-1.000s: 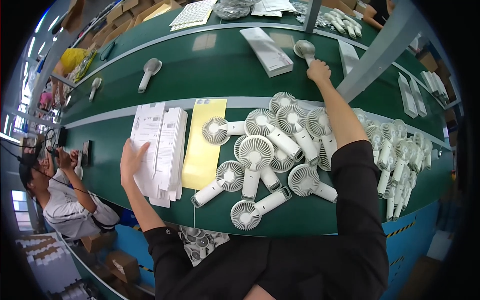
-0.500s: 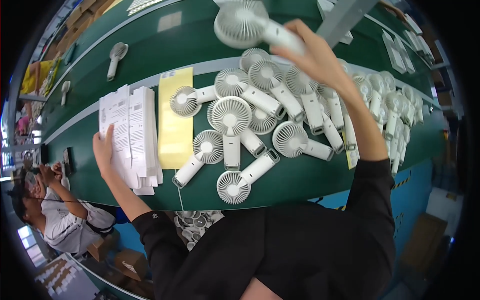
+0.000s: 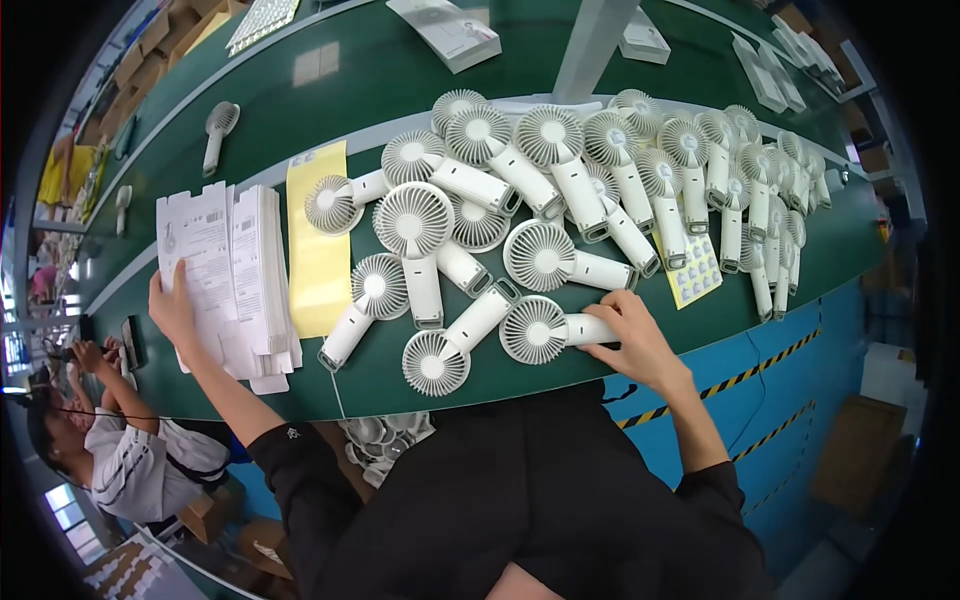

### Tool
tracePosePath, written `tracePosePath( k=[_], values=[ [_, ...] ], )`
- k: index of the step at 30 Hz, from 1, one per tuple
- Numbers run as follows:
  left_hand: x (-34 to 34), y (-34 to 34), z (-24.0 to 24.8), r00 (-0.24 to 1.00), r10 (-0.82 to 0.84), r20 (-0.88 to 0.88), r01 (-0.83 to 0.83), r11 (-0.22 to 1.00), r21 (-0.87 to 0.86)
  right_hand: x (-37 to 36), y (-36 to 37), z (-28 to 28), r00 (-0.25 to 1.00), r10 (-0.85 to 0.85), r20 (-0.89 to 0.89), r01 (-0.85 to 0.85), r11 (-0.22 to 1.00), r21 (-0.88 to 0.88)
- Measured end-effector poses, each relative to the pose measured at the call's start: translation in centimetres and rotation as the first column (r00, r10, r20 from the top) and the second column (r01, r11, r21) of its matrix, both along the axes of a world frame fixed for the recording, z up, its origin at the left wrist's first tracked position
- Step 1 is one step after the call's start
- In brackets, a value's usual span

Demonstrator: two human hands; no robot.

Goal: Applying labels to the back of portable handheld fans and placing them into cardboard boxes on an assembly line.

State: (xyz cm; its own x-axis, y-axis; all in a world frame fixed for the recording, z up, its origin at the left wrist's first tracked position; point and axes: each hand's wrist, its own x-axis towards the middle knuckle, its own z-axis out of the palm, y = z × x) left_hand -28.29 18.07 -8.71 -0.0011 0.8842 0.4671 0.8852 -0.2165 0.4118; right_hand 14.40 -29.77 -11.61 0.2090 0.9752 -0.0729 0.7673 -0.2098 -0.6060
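Note:
My right hand (image 3: 632,342) is closed round the handle of a white handheld fan (image 3: 533,331) near the table's front edge. That fan's round grille points left, beside another fan (image 3: 437,362) lying at a slant. Several more white handheld fans (image 3: 415,222) lie in an overlapping group beyond and to the left. At the far left, my left hand (image 3: 174,308) grips the left edge of a stack of flat white printed cartons (image 3: 205,250). Its thumb rests on top, and the other fingers are partly hidden.
A yellow sheet (image 3: 318,250) lies between cartons and fans; a sticker sheet (image 3: 695,272) is partly under the right-hand fans (image 3: 757,215). A grey post (image 3: 592,50) rises behind them. A white box (image 3: 447,32) lies on the far surface. A co-worker (image 3: 130,450) sits at left.
My right hand has come down from the far side to the front edge with a handheld fan. My left hand stays at the cartons. The whole view has shifted somewhat.

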Motion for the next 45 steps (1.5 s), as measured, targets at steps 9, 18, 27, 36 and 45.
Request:
tracePosePath(
  k=[9, 18, 27, 36, 45],
  values=[
    [8.7, -7.4, 7.4, 0.675, -0.407, 0.615, 0.249, 0.911, 0.329, -0.6, 6.3, 4.0, 0.992, 0.012, 0.125, -0.067, 0.894, 0.443],
    [24.1, -17.4, 8.6, 0.251, -0.575, 0.779, 0.670, 0.684, 0.289, -1.0, 21.6, 12.3, 0.560, 0.363, -0.744, 0.036, 0.887, 0.460],
    [24.4, -15.3, 11.0, 0.538, -0.817, 0.206, 0.646, 0.557, 0.523, -0.7, 23.4, 13.8, 0.894, 0.425, -0.142, -0.262, 0.753, 0.604],
    [20.4, -16.0, 15.5, 0.529, -0.829, 0.180, 0.753, 0.557, 0.351, -1.4, 24.9, 15.9, 0.834, 0.452, 0.317, -0.540, 0.552, 0.636],
    [20.2, -15.5, 15.1, 0.148, -0.980, 0.135, 0.933, 0.184, 0.309, -0.1, 25.3, 15.2, 0.875, 0.363, -0.321, -0.080, 0.761, 0.643]
  ],
)
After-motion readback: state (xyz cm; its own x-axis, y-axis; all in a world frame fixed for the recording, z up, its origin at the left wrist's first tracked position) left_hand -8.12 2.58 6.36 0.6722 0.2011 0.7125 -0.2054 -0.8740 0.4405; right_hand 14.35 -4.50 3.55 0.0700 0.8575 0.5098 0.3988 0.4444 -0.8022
